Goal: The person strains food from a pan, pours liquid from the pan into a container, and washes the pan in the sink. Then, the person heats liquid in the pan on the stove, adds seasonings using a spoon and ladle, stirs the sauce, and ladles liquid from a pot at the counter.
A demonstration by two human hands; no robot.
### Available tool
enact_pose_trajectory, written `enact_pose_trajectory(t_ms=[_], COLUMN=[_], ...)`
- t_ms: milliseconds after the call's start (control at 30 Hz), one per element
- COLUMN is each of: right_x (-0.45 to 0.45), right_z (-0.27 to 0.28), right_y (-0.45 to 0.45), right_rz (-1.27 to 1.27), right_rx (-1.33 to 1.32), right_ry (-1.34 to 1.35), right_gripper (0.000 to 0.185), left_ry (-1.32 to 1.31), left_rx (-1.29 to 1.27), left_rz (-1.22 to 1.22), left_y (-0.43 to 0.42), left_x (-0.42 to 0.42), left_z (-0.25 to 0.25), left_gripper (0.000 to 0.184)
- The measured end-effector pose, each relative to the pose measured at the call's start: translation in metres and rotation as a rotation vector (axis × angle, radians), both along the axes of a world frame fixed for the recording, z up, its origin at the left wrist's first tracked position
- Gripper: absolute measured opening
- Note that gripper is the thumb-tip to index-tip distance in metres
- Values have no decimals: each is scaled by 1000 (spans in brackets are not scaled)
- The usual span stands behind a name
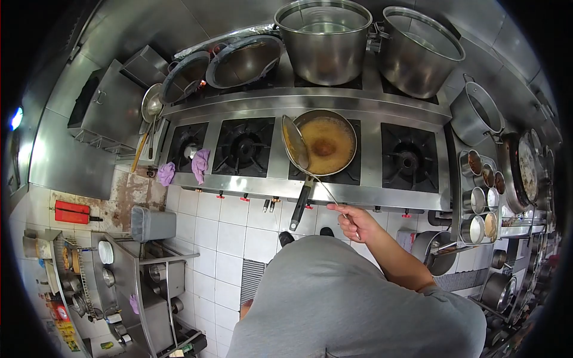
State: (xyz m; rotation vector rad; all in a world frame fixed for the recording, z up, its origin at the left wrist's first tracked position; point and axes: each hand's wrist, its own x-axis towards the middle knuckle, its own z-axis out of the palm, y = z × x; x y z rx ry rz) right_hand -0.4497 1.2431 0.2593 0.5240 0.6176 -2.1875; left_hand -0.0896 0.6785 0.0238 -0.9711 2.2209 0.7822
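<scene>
A frying pan (324, 113) with bubbling golden-brown liquid (331, 145) sits on a stove burner, its black handle (301, 206) pointing toward the body. My right hand (357, 223) is closed around the thin metal handle of a strainer (295, 143). The strainer's round head is tilted at the pan's left side, partly over the liquid. Only a small part of my left hand (245, 308) shows beside the grey shirt; its fingers are hidden.
Two large pots (325, 56) (415, 65) and two woks (245, 61) (185, 77) line the back. Purple cloths (200, 166) lie at the stove's left. Seasoning containers (476, 200) and a grey pot (474, 119) stand at the right.
</scene>
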Motion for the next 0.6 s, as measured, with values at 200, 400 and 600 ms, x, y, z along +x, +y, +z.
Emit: enact_pose_trajectory(t_ms=[200,400,600], right_x=[-10,-15,-13], right_z=[-32,-16,-22], right_y=[22,40,51], right_rz=[-4,-18,27], right_rx=[222,586,881], right_ry=[58,176,306], right_gripper=[29,12,12], left_ry=[1,-5,4], left_rx=[-3,-5,-4], left_rz=[3,-6,-29], left_y=[4,3,4], left_x=[-1,1,-4], left_z=[-2,-4,-6], left_gripper=[44,44,44])
